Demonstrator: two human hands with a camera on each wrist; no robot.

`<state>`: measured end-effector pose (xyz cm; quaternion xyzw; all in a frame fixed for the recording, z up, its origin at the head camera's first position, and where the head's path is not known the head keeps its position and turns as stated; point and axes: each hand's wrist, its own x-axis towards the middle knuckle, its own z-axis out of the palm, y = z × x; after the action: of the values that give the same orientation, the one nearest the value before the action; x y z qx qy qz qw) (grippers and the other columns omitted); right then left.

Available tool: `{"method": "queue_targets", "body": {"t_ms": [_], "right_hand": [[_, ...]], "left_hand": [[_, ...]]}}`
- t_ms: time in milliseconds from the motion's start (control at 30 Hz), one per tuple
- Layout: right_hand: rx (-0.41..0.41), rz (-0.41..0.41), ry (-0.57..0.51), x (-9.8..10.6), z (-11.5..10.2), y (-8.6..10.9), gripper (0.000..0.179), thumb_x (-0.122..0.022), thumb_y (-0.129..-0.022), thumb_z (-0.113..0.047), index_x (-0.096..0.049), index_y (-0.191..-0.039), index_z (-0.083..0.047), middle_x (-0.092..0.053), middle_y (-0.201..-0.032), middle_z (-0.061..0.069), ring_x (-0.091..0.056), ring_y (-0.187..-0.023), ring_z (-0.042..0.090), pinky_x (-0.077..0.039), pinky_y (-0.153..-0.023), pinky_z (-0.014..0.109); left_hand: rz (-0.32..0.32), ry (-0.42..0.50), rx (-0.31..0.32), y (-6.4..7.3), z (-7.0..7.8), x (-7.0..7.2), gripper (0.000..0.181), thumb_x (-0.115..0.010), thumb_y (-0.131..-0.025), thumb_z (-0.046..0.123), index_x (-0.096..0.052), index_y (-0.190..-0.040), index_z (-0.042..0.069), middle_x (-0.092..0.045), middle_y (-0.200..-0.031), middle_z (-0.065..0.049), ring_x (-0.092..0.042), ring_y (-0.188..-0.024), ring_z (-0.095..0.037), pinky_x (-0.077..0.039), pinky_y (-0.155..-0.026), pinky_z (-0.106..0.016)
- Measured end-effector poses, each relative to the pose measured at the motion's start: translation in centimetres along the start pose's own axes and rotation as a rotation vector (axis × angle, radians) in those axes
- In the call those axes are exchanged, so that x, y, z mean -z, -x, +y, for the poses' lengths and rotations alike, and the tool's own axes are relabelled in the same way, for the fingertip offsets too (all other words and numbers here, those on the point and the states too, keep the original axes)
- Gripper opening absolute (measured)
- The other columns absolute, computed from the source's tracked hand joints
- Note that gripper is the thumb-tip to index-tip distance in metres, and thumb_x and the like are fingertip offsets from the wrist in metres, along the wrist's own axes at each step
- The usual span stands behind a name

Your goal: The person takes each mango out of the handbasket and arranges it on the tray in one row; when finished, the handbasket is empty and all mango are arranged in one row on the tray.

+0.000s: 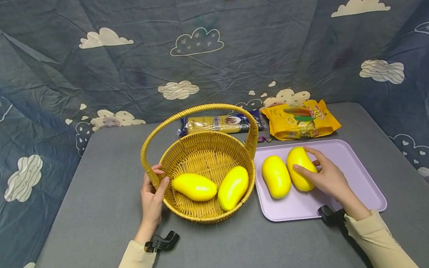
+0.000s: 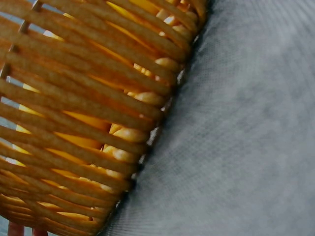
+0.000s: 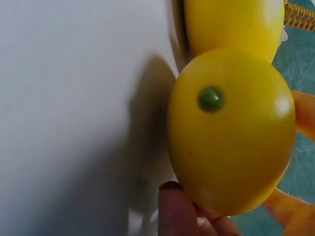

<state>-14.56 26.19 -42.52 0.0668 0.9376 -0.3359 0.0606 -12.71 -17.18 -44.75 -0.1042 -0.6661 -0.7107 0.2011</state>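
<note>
A round wicker basket (image 1: 212, 219) with a tall arched handle stands on the table, holding two yellow mangoes, one on the left (image 1: 194, 187) and one on the right (image 1: 233, 188). My left hand (image 1: 153, 202) grips the basket's left rim at the foot of the handle. In the left wrist view the woven basket wall (image 2: 74, 113) fills the left side. Over the lilac tray (image 1: 350, 155), my right hand (image 1: 331, 179) holds a mango (image 1: 300, 169) between thumb and fingers. Its green stem dot (image 3: 210, 99) faces the right wrist camera. Another mango (image 1: 276, 176) lies beside it on the tray.
Behind the basket lies a long pack of noodles or pasta (image 1: 217, 124). A yellow snack bag (image 1: 301, 119) sits behind the tray, with a small purple wrapped item (image 1: 263, 139) near it. A cloud-patterned cloth (image 1: 201, 75) hangs at the table's back edge.
</note>
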Motion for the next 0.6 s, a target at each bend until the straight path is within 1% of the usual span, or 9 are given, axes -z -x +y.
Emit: {"method": "queue_targets", "body": {"t_ms": [100,267,500,600], "right_hand": [[-0.012,-0.019,0.003,-0.01,0.03,-0.05,0.091,-0.054,-0.085,-0.063,-0.02,-0.151,-0.009,-0.041,-0.127,0.033,-0.045,-0.104,0.046,-0.044,-0.075,0.053],[-0.015,-0.04,0.011,0.0,0.0,-0.03,0.09,-0.053,-0.086,-0.064,-0.021,-0.15,-0.01,-0.041,-0.128,0.034,-0.045,-0.106,0.047,-0.043,-0.076,0.055],[-0.028,-0.065,0.011,0.03,-0.08,0.06,0.091,-0.052,-0.086,-0.065,-0.021,-0.15,-0.009,-0.043,-0.124,0.032,-0.047,-0.1,0.044,-0.043,-0.073,0.05],[-0.042,-0.085,0.007,0.06,-0.11,0.08,0.092,-0.051,-0.085,-0.066,-0.019,-0.151,-0.01,-0.042,-0.125,0.032,-0.046,-0.101,0.043,-0.043,-0.075,0.05]], "left_hand": [[0.0,-0.001,0.001,-0.04,-0.03,-0.01,0.022,-0.053,-0.09,-0.01,-0.045,-0.108,-0.018,-0.039,-0.131,-0.033,-0.038,-0.126,-0.026,-0.031,-0.1,-0.029],[0.002,0.004,0.003,0.0,-0.02,-0.04,0.021,-0.053,-0.09,-0.01,-0.044,-0.108,-0.018,-0.038,-0.13,-0.034,-0.037,-0.126,-0.03,-0.031,-0.1,-0.028],[0.002,0.008,-0.003,0.05,0.1,-0.09,0.022,-0.053,-0.091,-0.009,-0.044,-0.108,-0.019,-0.038,-0.131,-0.035,-0.037,-0.126,-0.03,-0.03,-0.1,-0.028],[0.002,0.006,-0.003,0.03,0.14,-0.11,0.022,-0.053,-0.091,-0.009,-0.044,-0.108,-0.019,-0.038,-0.131,-0.034,-0.037,-0.126,-0.031,-0.03,-0.1,-0.028]]}}
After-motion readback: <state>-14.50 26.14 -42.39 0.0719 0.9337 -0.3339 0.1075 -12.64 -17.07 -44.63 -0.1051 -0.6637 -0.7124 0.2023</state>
